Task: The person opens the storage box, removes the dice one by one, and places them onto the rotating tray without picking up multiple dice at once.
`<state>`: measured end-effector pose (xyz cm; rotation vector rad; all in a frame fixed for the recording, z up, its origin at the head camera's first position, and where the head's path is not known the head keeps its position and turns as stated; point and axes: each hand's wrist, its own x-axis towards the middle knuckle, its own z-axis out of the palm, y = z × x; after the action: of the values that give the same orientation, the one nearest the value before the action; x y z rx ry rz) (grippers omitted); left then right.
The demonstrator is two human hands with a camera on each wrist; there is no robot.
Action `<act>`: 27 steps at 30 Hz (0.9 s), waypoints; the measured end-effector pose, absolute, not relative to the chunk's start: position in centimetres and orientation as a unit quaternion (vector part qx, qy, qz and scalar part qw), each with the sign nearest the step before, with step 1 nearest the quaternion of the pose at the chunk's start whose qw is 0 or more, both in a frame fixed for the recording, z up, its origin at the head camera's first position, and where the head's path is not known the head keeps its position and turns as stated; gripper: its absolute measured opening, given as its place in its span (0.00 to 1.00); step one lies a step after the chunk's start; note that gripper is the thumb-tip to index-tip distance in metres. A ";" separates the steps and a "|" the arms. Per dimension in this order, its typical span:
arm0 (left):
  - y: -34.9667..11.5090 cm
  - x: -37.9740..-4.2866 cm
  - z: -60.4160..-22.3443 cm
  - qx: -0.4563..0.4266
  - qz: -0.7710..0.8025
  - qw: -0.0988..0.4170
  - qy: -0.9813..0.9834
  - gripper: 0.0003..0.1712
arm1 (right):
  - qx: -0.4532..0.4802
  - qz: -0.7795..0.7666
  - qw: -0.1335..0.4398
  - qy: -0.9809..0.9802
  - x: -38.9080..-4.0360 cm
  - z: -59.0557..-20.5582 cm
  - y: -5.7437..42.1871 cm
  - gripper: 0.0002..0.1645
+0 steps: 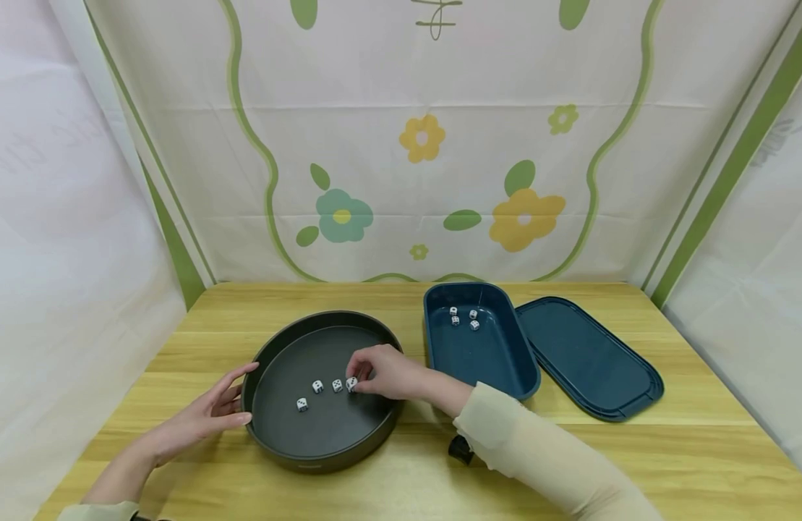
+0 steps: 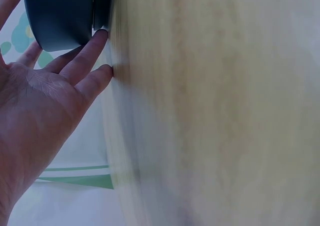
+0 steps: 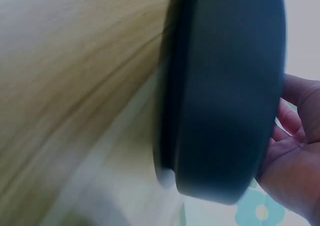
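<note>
A round dark baking pan [image 1: 309, 434] stands on the table with several white dice in it, one of them a die [image 1: 302, 404] nearest its left side. My right hand [image 1: 390, 373] reaches over the pan's right rim and pinches a die [image 1: 351, 384] with thumb and fingertips, beside another die [image 1: 338, 386]. At the pan's left side, my left hand [image 1: 202, 416] touches the outer wall with spread fingers; the left wrist view shows those fingers [image 2: 82, 63] fairly straight against it. In the right wrist view the pan wall [image 3: 225, 101] hides the right fingertips.
Right of the pan is a blue rectangular container [image 1: 481, 362] with several dice at its far end. Its flat blue lid [image 1: 589, 358] lies to the right, by the container's edge. A small black object [image 1: 461, 449] shows beneath the right forearm. Printed fabric [image 1: 387, 79] hangs behind the table.
</note>
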<state>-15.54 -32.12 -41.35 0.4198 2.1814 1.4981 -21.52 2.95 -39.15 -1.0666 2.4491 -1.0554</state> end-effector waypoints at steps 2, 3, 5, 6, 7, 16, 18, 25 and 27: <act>-32.1 -15.6 -41.4 0.155 0.545 0.229 0.792 0.44 | -0.367 -0.357 0.136 0.848 -21.7 -39.5 2.5 0.05; -32.1 -15.6 -41.4 0.155 0.546 0.229 0.791 0.44 | -0.366 -0.354 0.135 0.850 -21.7 -39.6 2.3 0.05; -32.0 -15.7 -41.4 0.157 0.546 0.229 0.790 0.44 | -0.364 -0.344 0.132 0.855 -21.9 -39.9 1.9 0.05; -32.0 -15.7 -41.4 0.157 0.547 0.230 0.790 0.44 | -0.362 -0.338 0.130 0.859 -21.9 -40.1 1.7 0.05; -32.0 -15.7 -41.3 0.157 0.546 0.230 0.790 0.44 | -0.360 -0.332 0.127 0.862 -22.0 -40.1 1.6 0.05; -32.0 -15.7 -41.4 0.148 0.533 0.232 0.800 0.44 | -0.355 -0.327 0.097 0.871 -21.6 -39.6 2.2 0.07; -31.9 -15.8 -41.4 0.143 0.536 0.233 0.799 0.44 | -0.359 -0.338 0.095 0.865 -21.4 -39.2 2.7 0.08; -32.0 -15.7 -41.5 0.142 0.540 0.228 0.797 0.44 | -0.344 -0.383 0.106 0.851 -21.1 -37.3 5.5 0.08; -32.1 -15.7 -41.5 0.142 0.538 0.228 0.799 0.44 | -0.341 -0.392 0.103 0.848 -21.1 -36.7 6.6 0.08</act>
<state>-15.70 -32.06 -41.51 0.3905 2.2000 1.4822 -21.06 6.58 -36.74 -1.0069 2.5020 -1.1559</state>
